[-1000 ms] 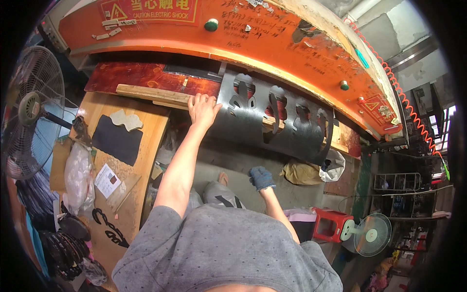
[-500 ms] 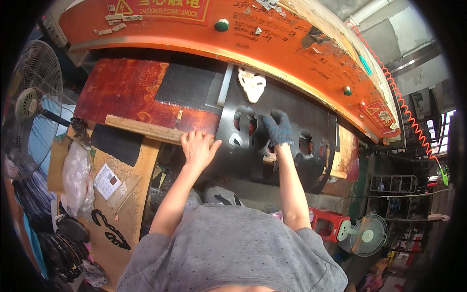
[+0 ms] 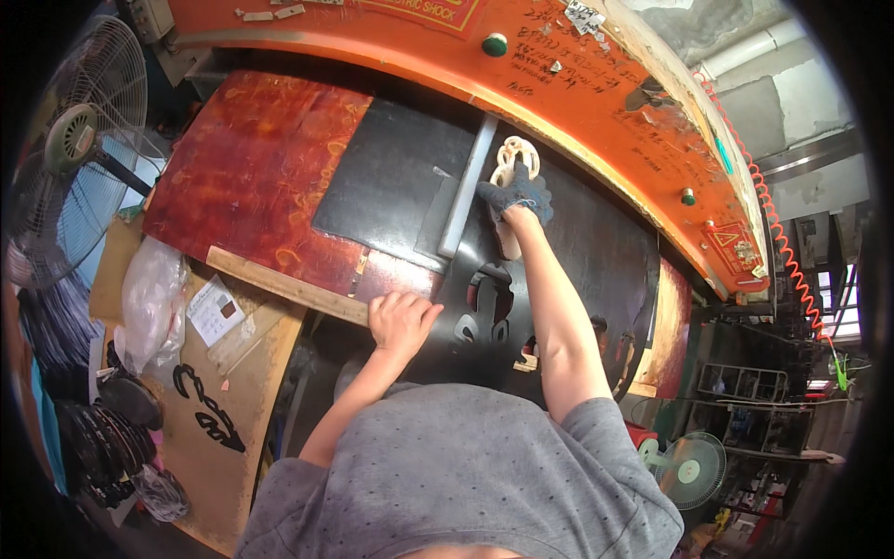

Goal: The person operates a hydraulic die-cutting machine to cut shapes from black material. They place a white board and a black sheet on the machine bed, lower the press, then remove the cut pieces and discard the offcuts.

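My right hand (image 3: 518, 194), in a dark blue-grey work glove, is closed round the middle of a pale openwork cutting die (image 3: 518, 149). The die's loops stick out past the fingers, and its narrow lower end shows beside my wrist. It lies on a black sheet (image 3: 596, 224) with shaped holes cut in its near part, which hangs toward me. My bare left hand (image 3: 402, 323) rests with its fingers spread at the near edge of the board, beside the sheet's left edge and the wooden strip (image 3: 279, 287).
An orange machine beam (image 3: 410, 47) spans the far side, close above the board. A grey metal bar (image 3: 468, 186) lies left of the die, beside a black panel (image 3: 396, 177) on the red-brown board (image 3: 251, 168). Fans (image 3: 74, 140) stand left and lower right.
My right hand has moved away from me, from the sheet's holes to the die, and closed on it. My left hand stays at the board's edge. The view has shifted.
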`<act>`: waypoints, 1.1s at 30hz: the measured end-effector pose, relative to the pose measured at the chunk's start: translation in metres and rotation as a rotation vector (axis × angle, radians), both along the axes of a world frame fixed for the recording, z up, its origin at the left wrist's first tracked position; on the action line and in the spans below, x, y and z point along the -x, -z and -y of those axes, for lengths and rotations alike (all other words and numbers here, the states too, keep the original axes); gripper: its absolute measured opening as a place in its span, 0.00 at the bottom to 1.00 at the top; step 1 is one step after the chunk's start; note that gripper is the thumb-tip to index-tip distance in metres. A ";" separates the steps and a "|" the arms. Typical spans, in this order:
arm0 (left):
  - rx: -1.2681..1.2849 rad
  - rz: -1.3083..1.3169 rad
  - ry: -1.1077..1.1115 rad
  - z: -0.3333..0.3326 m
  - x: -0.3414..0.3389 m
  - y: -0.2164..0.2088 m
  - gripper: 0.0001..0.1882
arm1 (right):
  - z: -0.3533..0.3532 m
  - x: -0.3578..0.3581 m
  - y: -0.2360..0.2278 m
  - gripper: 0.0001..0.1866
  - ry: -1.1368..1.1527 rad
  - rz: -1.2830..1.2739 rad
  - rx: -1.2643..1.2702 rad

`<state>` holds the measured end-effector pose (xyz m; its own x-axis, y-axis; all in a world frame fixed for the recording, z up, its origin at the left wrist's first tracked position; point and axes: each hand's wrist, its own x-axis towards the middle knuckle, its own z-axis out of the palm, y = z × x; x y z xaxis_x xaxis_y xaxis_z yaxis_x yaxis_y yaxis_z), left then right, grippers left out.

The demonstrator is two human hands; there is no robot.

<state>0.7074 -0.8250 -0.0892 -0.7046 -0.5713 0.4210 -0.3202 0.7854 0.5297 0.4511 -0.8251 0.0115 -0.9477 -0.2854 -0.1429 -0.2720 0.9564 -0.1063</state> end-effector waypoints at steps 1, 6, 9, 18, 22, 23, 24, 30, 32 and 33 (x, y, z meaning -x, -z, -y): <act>-0.005 0.003 0.009 -0.002 -0.006 0.000 0.11 | -0.002 -0.001 0.002 0.47 0.008 -0.012 -0.007; -0.006 -0.020 0.038 -0.009 -0.025 0.001 0.11 | -0.032 0.015 0.002 0.47 -0.064 0.168 0.323; 0.000 -0.008 0.055 -0.011 -0.030 0.002 0.11 | -0.073 0.031 -0.002 0.38 0.017 0.570 1.053; -0.268 -0.178 0.032 -0.004 -0.017 -0.027 0.09 | -0.137 0.039 0.000 0.26 0.063 1.041 1.800; -0.341 -0.421 0.279 -0.006 0.048 -0.071 0.17 | -0.136 0.045 0.007 0.22 0.103 1.246 1.874; -0.404 -0.422 0.394 -0.012 0.072 -0.081 0.22 | -0.135 0.047 0.011 0.24 0.016 1.206 1.909; -0.436 -0.410 0.432 -0.022 0.097 -0.090 0.26 | -0.135 0.049 0.014 0.25 0.043 1.186 1.924; -0.453 -0.094 0.420 -0.058 0.168 -0.095 0.32 | -0.140 0.058 0.027 0.29 0.055 1.132 1.954; -0.546 -0.039 0.346 -0.060 0.177 -0.085 0.26 | -0.140 0.059 0.028 0.29 0.105 1.072 1.987; -0.608 -0.099 0.389 -0.061 0.180 -0.081 0.23 | -0.140 0.059 0.028 0.30 0.152 1.012 2.008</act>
